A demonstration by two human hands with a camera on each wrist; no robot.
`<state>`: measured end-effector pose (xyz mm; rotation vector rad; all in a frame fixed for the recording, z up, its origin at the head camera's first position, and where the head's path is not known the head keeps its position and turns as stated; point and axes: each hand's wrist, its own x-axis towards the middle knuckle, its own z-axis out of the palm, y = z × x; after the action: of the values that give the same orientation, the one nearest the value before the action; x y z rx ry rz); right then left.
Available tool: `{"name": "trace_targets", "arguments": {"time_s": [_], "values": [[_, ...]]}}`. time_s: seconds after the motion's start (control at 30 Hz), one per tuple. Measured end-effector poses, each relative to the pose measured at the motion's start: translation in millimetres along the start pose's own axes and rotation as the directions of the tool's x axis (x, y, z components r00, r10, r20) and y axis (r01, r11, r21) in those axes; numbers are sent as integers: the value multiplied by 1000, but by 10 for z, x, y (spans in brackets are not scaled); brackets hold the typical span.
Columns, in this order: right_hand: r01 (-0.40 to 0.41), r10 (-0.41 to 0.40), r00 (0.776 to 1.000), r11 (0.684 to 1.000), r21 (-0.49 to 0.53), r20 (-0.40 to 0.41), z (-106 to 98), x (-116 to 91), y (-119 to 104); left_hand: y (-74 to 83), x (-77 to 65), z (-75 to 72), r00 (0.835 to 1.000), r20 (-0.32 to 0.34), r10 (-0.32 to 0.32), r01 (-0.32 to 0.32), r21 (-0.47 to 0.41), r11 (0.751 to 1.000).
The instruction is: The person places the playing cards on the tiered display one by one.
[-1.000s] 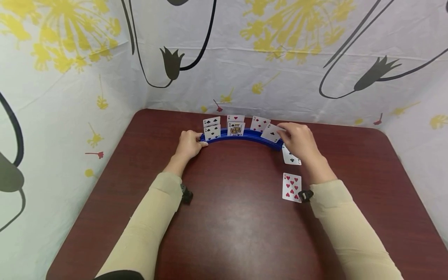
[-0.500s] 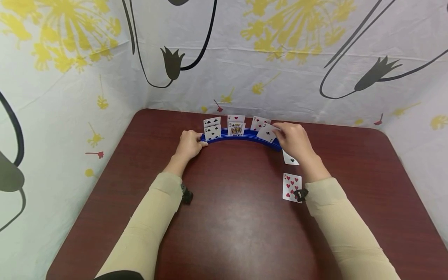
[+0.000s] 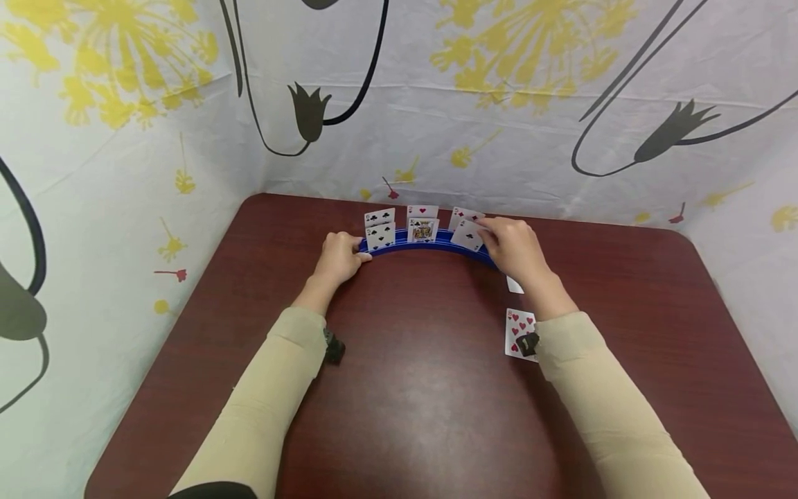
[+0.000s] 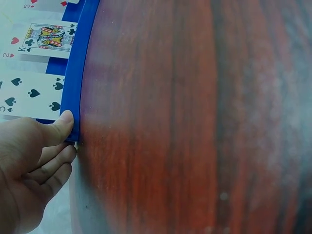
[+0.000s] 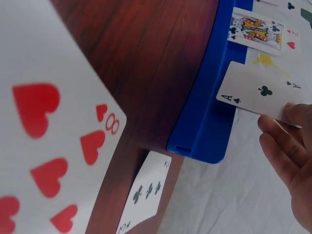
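A curved blue card holder [image 3: 401,236] lies near the back of the table. My left hand [image 3: 339,258] pinches its left end, thumb on the front edge in the left wrist view. Between thumb and fingers, my right hand [image 3: 516,248] holds the ace of clubs [image 5: 263,91] by its upper corner. The ace's lower edge is at the holder, and it overlaps the five of diamonds [image 3: 464,213] behind it. Left of that stand the king of clubs [image 4: 48,36] before a two of hearts [image 3: 422,211], and a spades card [image 4: 31,92] before a clubs card [image 3: 379,217].
On the table [image 3: 399,374] to the right, an eight of hearts [image 3: 517,331] lies face up, partly behind the right wrist's camera. Beyond it is a three of clubs [image 5: 146,192], mostly covered by my right hand in the head view. Patterned cloth [image 3: 374,159] hangs behind the table.
My right hand has moved left along the holder with the ace of clubs, from near the right end to in front of the five of diamonds. The left hand keeps its place.
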<state>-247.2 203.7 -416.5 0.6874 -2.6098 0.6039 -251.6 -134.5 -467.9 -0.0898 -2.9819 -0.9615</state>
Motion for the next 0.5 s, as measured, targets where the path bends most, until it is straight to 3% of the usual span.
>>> {"name": "trace_targets", "arguments": {"time_s": [0.5], "values": [[5, 0, 997, 998, -63, 81, 160, 50, -30, 1, 0, 10, 999, 25, -19, 20, -14, 1000]]}}
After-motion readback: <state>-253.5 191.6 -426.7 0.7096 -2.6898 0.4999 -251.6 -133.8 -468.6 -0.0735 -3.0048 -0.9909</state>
